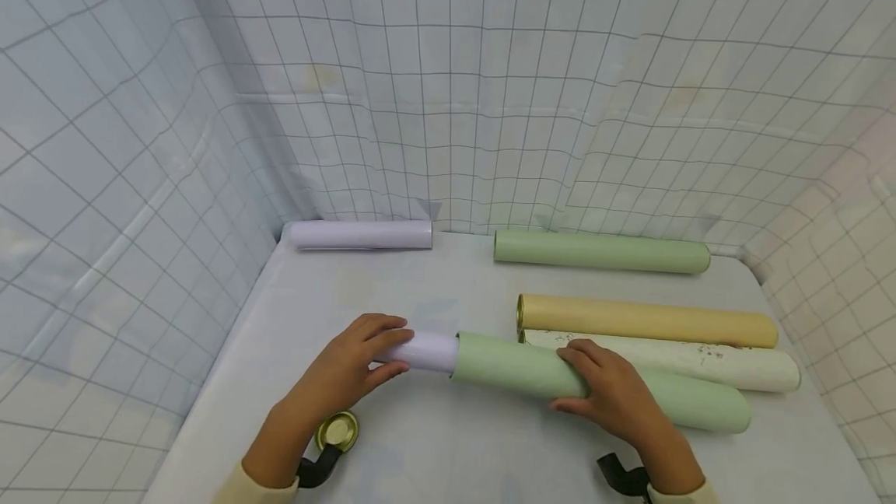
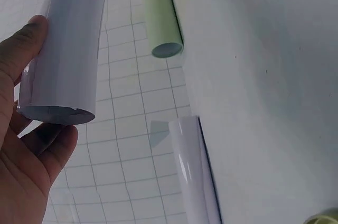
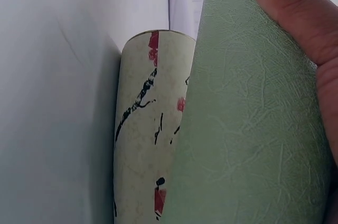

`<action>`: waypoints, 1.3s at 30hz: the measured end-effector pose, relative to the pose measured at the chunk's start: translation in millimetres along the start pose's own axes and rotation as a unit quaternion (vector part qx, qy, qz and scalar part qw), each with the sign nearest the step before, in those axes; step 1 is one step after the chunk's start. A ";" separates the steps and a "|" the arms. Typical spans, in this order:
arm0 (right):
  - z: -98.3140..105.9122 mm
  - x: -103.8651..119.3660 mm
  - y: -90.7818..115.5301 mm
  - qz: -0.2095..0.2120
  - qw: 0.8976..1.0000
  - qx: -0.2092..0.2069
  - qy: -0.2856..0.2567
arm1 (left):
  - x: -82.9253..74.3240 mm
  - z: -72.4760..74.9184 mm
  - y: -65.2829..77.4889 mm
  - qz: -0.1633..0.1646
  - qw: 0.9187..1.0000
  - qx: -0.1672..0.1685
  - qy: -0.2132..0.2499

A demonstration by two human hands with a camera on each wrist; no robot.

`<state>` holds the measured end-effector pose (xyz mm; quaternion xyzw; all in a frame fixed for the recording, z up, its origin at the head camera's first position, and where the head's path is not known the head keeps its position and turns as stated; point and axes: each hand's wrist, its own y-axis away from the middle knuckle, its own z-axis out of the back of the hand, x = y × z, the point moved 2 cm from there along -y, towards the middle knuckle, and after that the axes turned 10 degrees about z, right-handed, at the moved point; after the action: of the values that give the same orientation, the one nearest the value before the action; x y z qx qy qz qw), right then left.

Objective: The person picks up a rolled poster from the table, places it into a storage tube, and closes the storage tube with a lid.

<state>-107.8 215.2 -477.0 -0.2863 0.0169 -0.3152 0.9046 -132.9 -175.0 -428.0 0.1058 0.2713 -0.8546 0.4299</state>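
Note:
My left hand grips the outer end of a rolled lavender sheet, thumb on one side and fingers on the other. The sheet's other end sits inside the open mouth of a green cardboard tube; how deep it reaches is hidden. In the left wrist view the lavender roll shows its round near end beside my fingers. Around the middle of the green tube, my right hand holds it from above. The right wrist view shows the tube's textured surface beside a cream tube with a branch pattern.
At the back lie another lavender roll and a second green tube. A yellow tube lies behind the cream tube on the right. A gold lid rests by my left wrist. Gridded white sheets hang around the table.

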 end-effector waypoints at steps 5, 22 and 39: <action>-2.7 2.3 -1.9 0.016 1.000 0.000 -0.010 | -7.8 -10.6 -1.4 -0.026 0.999 0.004 0.021; -1.9 5.0 -0.5 0.014 1.000 -0.009 -0.003 | 5.5 -3.2 11.0 0.053 0.995 0.013 0.078; -2.5 6.3 1.0 0.033 0.999 -0.034 -0.002 | -8.1 -29.1 11.7 0.032 0.986 0.021 0.160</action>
<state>-102.7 210.9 -478.7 -0.3170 0.0358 -0.2838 0.9043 -120.2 -159.0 -453.1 0.2586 0.3154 -0.8177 0.4062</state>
